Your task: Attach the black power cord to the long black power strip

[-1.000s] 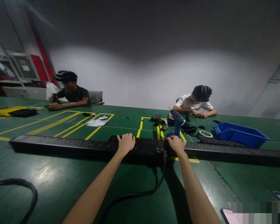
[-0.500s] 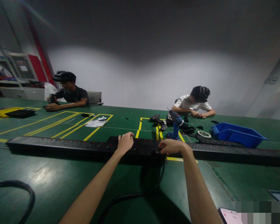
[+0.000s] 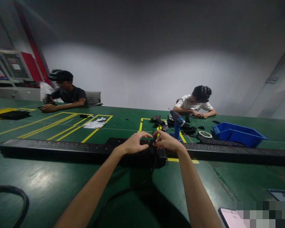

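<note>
A long black power strip (image 3: 54, 146) with rows of sockets and small red marks lies across the table in front of me. My left hand (image 3: 134, 144) is over its raised middle section, thumb and fingers spread in an open curve. Close beside it, my right hand (image 3: 166, 141) has its fingers pinched together. A black cable (image 3: 154, 163) rises from the table to these fingertips and appears to be held there. Its end is hidden by the fingers.
Beyond the strip stand a blue cordless drill (image 3: 177, 122), a blue bin (image 3: 239, 134) and a white tape roll (image 3: 205, 134). White papers (image 3: 95, 123) lie farther left. Two people sit across the green table (image 3: 49, 183). A thick cable loop (image 3: 23, 199) lies near left.
My right hand has moved left and slightly up, and the cable now runs up to its fingers. My left hand has shifted right toward it, fingers spreading. The view has shifted slightly.
</note>
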Motion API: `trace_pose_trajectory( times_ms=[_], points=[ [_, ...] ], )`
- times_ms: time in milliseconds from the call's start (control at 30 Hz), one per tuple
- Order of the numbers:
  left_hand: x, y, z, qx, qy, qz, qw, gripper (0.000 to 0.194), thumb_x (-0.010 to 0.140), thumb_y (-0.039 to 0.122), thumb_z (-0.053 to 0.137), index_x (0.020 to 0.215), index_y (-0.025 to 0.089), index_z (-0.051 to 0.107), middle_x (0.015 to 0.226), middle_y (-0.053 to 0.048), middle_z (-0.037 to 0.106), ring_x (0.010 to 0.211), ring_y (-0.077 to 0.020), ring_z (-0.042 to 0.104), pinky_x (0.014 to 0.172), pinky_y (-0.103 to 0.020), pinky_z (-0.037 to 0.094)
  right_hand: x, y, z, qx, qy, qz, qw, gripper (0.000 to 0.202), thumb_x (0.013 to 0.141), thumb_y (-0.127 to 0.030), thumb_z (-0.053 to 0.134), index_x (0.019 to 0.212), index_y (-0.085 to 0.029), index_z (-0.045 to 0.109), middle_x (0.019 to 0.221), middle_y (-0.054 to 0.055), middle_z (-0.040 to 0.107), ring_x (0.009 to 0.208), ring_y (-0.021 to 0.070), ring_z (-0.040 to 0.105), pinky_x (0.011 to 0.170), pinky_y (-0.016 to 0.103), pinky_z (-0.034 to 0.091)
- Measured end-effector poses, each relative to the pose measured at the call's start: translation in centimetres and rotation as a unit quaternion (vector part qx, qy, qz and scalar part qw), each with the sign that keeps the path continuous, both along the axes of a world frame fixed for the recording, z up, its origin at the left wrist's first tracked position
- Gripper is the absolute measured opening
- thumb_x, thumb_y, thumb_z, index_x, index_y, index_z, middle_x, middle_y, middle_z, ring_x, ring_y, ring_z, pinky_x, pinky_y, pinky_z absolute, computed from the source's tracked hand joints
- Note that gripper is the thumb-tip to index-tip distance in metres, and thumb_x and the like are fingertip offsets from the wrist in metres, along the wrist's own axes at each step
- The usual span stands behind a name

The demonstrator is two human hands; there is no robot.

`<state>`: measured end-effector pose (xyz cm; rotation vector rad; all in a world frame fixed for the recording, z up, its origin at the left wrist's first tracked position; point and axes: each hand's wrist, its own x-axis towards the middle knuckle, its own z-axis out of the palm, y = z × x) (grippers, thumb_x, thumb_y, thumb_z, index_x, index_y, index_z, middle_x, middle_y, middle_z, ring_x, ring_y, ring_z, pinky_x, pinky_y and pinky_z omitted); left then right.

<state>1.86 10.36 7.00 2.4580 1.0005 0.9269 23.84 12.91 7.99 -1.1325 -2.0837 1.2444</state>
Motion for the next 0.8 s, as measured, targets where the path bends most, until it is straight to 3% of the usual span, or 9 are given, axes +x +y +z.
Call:
trace_pose_trajectory(
  times_ms=[100, 233, 367, 500, 667, 800],
  points=[
    [1.2, -1.0, 0.5, 0.065, 0.036, 0.005, 0.997, 0.053, 0.071, 0.020, 0.067, 0.123, 0.025, 0.058, 0.124, -0.005, 0.059, 0.114, -0.0223, 0.054, 0.101, -0.037, 0.043, -1.1, 0.6, -0.6, 0.039, 0.034, -0.066, 0.997, 0.043, 0.073, -0.020, 0.070, 0.109, -0.020, 0.046, 0.068, -0.005, 0.058, 0.057, 0.0119, 0.060, 0.048, 0.019, 0.043],
    [1.7, -1.0, 0.5, 0.136, 0.078, 0.093, 0.983, 0.047, 0.076, 0.017, 0.063, 0.121, 0.028, 0.060, 0.120, -0.006, 0.058, 0.112, -0.0239, 0.052, 0.098, -0.041, 0.043, -2.2, 1.2, -1.2, 0.097, 0.054, -0.115, 0.987, 0.047, 0.071, -0.022, 0.072, 0.111, -0.020, 0.047, 0.069, -0.004, 0.059, 0.061, 0.0133, 0.061, 0.053, 0.021, 0.044],
    [0.8, -0.5, 0.6, 0.117, 0.123, 0.141, 0.975, 0.045, 0.080, 0.019, 0.060, 0.123, 0.031, 0.060, 0.116, -0.006, 0.059, 0.110, -0.0242, 0.052, 0.098, -0.040, 0.042, -3.0, 0.9, -0.9, 0.124, 0.079, -0.104, 0.984, 0.045, 0.075, -0.025, 0.068, 0.114, -0.020, 0.047, 0.077, -0.002, 0.063, 0.068, 0.0142, 0.062, 0.059, 0.023, 0.047],
    [-0.7, 0.3, 0.6, 0.088, 0.140, 0.186, 0.969, 0.046, 0.080, 0.022, 0.060, 0.124, 0.031, 0.060, 0.119, -0.006, 0.059, 0.114, -0.0260, 0.051, 0.100, -0.041, 0.040, -4.0, 0.2, -0.2, 0.091, 0.105, -0.093, 0.986, 0.034, 0.083, -0.025, 0.057, 0.115, -0.020, 0.046, 0.084, 0.001, 0.066, 0.074, 0.0142, 0.065, 0.065, 0.024, 0.049],
    [-2.3, 1.7, -1.1, 0.058, 0.115, 0.194, 0.972, 0.041, 0.082, 0.024, 0.057, 0.123, 0.030, 0.061, 0.117, -0.004, 0.065, 0.110, -0.0237, 0.056, 0.099, -0.037, 0.041, -3.7, 0.4, 0.2, 0.140, 0.081, -0.121, 0.979, 0.030, 0.084, -0.026, 0.053, 0.114, -0.019, 0.051, 0.085, 0.002, 0.066, 0.078, 0.0151, 0.065, 0.064, 0.024, 0.048],
    [-3.0, 2.7, -3.1, 0.037, 0.103, 0.203, 0.973, 0.038, 0.085, 0.037, 0.057, 0.123, 0.029, 0.060, 0.115, -0.003, 0.068, 0.106, -0.0229, 0.061, 0.096, -0.035, 0.044, -2.5, 0.8, 0.3, 0.172, 0.062, -0.137, 0.974, 0.028, 0.084, -0.025, 0.051, 0.111, -0.019, 0.054, 0.086, 0.003, 0.067, 0.078, 0.0151, 0.065, 0.065, 0.024, 0.047]
  ],
)
